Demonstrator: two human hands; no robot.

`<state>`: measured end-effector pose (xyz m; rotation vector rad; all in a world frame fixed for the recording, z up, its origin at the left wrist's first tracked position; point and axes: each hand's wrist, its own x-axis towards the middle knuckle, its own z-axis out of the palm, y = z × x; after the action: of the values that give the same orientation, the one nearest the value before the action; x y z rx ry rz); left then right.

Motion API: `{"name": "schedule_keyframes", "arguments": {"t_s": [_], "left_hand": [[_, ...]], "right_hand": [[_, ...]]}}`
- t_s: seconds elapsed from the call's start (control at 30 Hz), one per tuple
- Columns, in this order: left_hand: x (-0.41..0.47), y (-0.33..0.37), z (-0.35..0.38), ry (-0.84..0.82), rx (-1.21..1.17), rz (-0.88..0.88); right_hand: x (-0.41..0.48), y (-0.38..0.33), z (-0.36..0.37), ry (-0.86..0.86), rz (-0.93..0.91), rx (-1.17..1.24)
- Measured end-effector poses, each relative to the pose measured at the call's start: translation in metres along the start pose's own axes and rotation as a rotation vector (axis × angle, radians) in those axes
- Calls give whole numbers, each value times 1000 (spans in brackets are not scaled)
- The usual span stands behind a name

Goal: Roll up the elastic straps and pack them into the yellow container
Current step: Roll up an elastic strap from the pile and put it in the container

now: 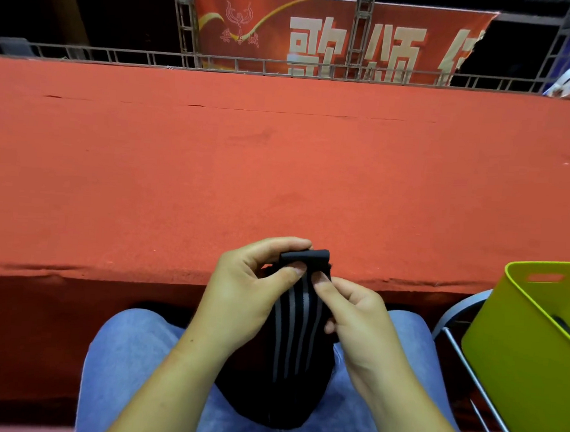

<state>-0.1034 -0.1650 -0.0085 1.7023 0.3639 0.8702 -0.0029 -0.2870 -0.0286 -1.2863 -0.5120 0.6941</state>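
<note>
Blue jeans (128, 356), nearest: the lower end of the black, grey-striped elastic strap (297, 343) rests on the lap. The strap runs up into both hands. Left hand (245, 290): grip closed, thumb and fingers pinching the strap's folded top end. Right hand (354, 317): grip closed, thumb and forefinger pinching the strap's right edge just below the fold. Yellow container (518, 357): right of the strap, well apart, on a grey chair (461, 313). Beyond the strap: red-carpeted platform (280, 165), then a red banner (321, 34).
</note>
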Motion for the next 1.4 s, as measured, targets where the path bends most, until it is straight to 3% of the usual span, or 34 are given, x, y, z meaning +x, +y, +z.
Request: {"name": "schedule_keyframes", "arguments": {"t_s": [0.2, 0.43, 0.57, 0.7, 1.03, 1.17, 1.4], "left_hand": [[-1, -1, 3, -28, -14, 16], [0, 0, 5, 84, -2, 71], [1, -2, 3, 130, 34, 115], [0, -6, 4, 105, 82, 165], [-3, -6, 0, -17, 89, 67], [-2, -5, -2, 5, -96, -116], [-5, -3, -4, -57, 54, -113]], "right_hand": [[0, -5, 1, -22, 47, 94], [4, -5, -1, -49, 75, 21], [1, -13, -1, -104, 143, -142], [-1, -14, 3, -112, 156, 7], [1, -6, 0, -53, 27, 45], [2, -7, -2, -52, 26, -3], [1, -6, -3, -62, 4, -15]]}}
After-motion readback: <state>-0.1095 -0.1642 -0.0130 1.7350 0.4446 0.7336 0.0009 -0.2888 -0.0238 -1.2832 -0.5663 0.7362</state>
